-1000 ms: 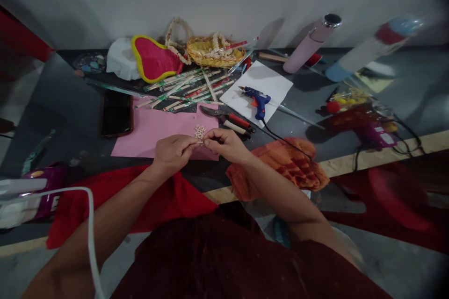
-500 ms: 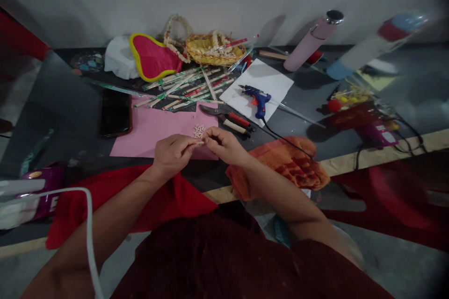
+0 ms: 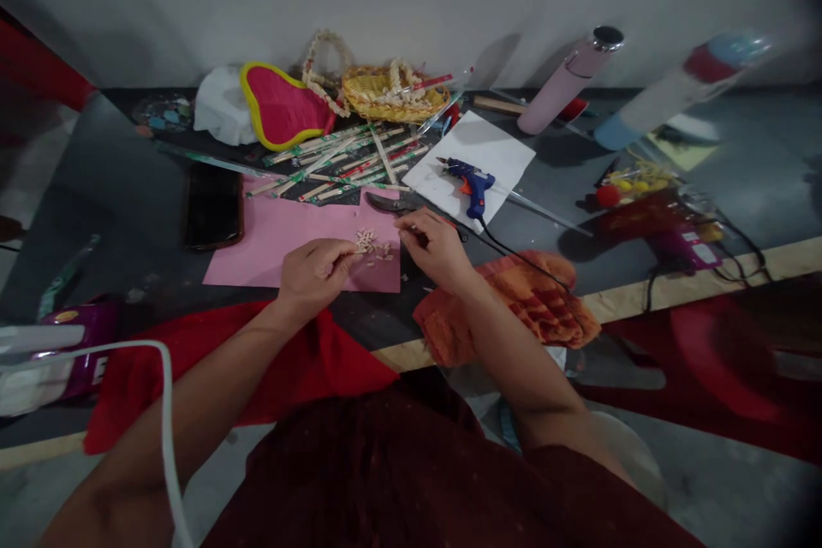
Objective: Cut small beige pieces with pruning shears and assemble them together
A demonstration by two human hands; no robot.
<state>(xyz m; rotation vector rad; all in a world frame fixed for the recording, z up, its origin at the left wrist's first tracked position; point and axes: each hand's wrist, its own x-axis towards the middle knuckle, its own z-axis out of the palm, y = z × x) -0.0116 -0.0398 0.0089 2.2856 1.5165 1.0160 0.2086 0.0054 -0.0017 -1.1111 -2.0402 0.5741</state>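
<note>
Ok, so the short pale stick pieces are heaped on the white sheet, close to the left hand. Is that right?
Not quite: the short pale stick pieces are heaped on the pink sheet, not the white sheet, as the head view shows. They are close to the left hand, as you said.

We record: beige stick point(image 3: 360, 251) and beige bits point(image 3: 366, 237), pink paper point(image 3: 282, 231), dark grey surface point(image 3: 128, 205), blue glue gun point(image 3: 477, 188), white sheet point(image 3: 504, 141), orange towel point(image 3: 533, 300) patched darker red.
</note>
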